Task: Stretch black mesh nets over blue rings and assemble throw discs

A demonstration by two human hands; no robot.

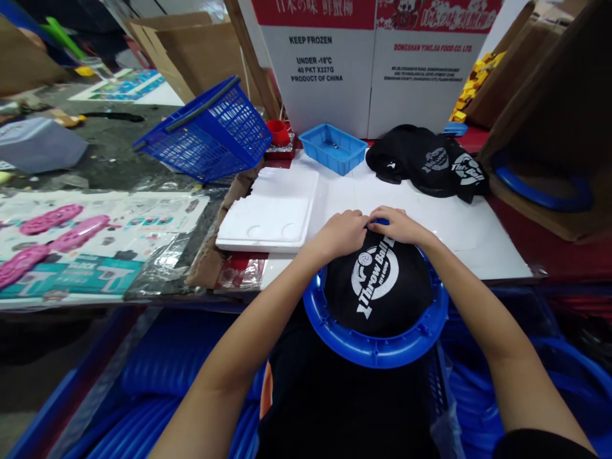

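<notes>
A blue plastic ring (377,347) lies at the near edge of the white tabletop (459,223), with black fabric printed "Throw Ball" (377,280) stretched over it. My left hand (342,233) and my right hand (399,224) meet at the ring's far rim. Both pinch the black fabric there, fingers curled onto its edge. A small bit of blue rim shows between the two hands.
A pile of black printed fabric (428,162) lies at the back right, beside a small blue tray (333,148). A white foam slab (272,210) sits left, a tilted blue basket (210,131) behind it. White cartons (373,70) stand at the back. Several blue rings (157,408) are stacked below.
</notes>
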